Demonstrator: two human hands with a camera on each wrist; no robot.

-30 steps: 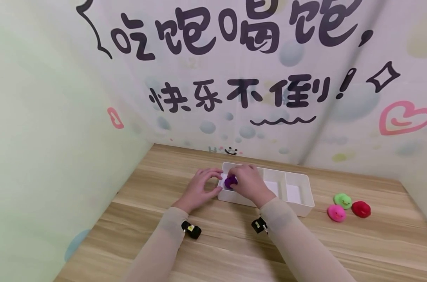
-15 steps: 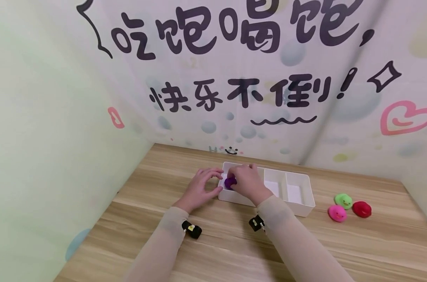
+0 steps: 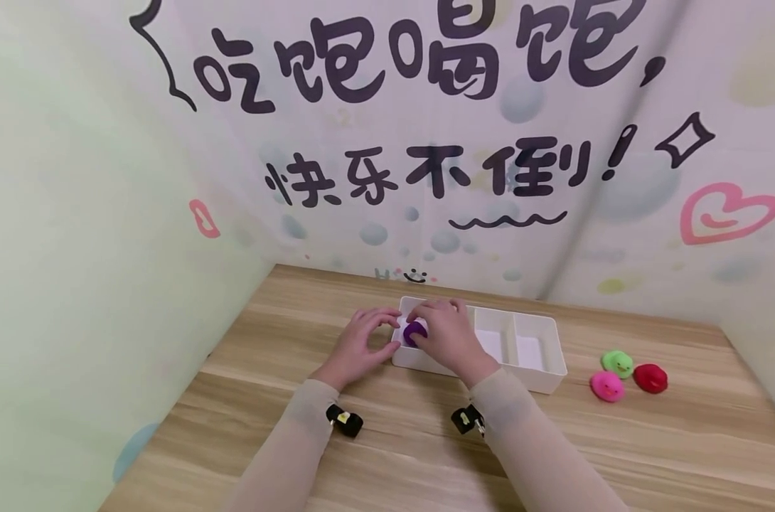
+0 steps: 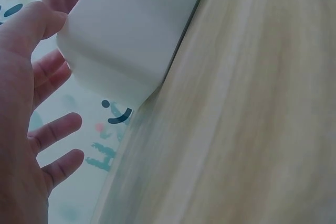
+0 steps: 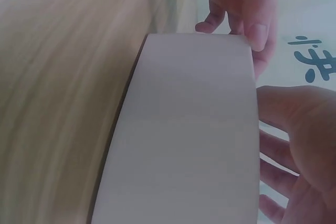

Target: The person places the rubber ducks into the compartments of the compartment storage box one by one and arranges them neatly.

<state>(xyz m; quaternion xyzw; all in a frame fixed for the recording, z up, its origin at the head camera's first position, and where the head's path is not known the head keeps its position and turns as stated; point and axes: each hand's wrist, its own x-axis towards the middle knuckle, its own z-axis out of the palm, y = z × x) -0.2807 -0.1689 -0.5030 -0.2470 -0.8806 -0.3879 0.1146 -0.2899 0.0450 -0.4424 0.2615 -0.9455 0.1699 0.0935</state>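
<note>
A white divided tray (image 3: 541, 381) (image 4: 126, 30) (image 5: 184, 129) stands on the wooden table. Around its left end the left hand (image 3: 355, 348) (image 4: 21, 108) is curved, with the thumb at the front corner and the fingers near the back one. Over the leftmost compartment, the right hand (image 3: 451, 338) (image 5: 315, 150) holds a round purple toy (image 3: 414, 333) between thumb and fingers. The toy is partly covered by that hand, and the tray wall hides it in both wrist views.
Right of the tray on the table lie a green duck toy (image 3: 618, 363), a pink one (image 3: 608, 386) and a red one (image 3: 651, 378), close together. A printed cloth wall (image 3: 362, 256) rises behind the table's back edge.
The head view has shifted slightly. The purple toy shows a little more beside the right thumb, and its visible side looks rounder. Both hands have stayed almost in place at the tray.
</note>
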